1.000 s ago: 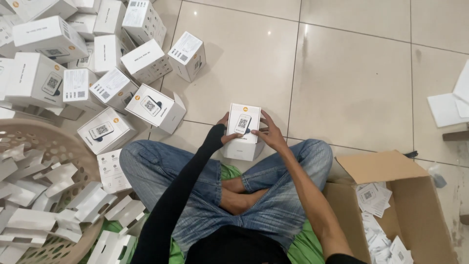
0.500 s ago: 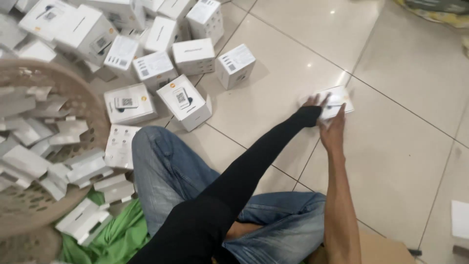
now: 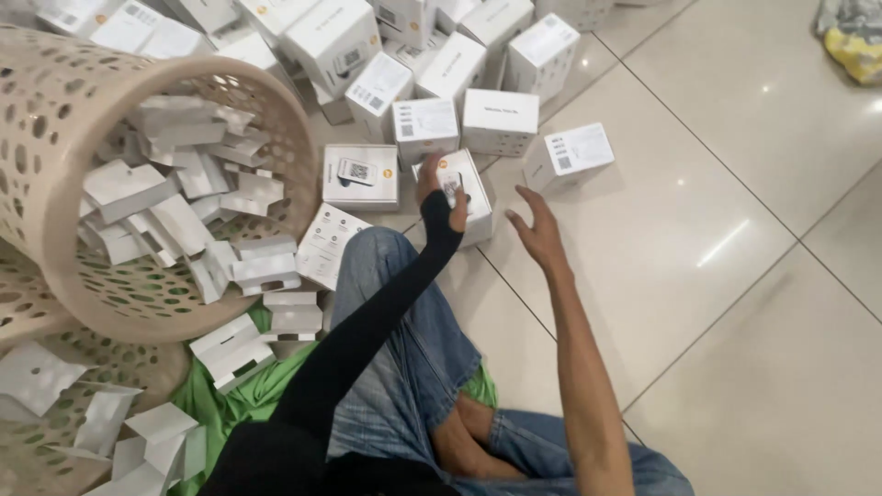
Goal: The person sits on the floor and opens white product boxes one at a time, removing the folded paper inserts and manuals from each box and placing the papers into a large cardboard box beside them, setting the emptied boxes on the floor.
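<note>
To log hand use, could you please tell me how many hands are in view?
2. The black-sleeved left hand rests on a small white box; the right hand hovers open over the floor beside it. No others show.

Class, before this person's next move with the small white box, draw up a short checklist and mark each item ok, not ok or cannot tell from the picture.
1. Left hand on the small white box: ok, it grips the box's left edge.
2. Right hand free: ok, open, fingers spread, just right of the box, touching nothing.
3. Box resting on the tiled floor: cannot tell, the hand hides its underside.
4. Box closed: cannot tell.
5. Bare floor to the right of the box: ok.
6. Tipped laundry basket kept away from the hands: ok, it lies well to the left, spilling white card inserts.
</note>
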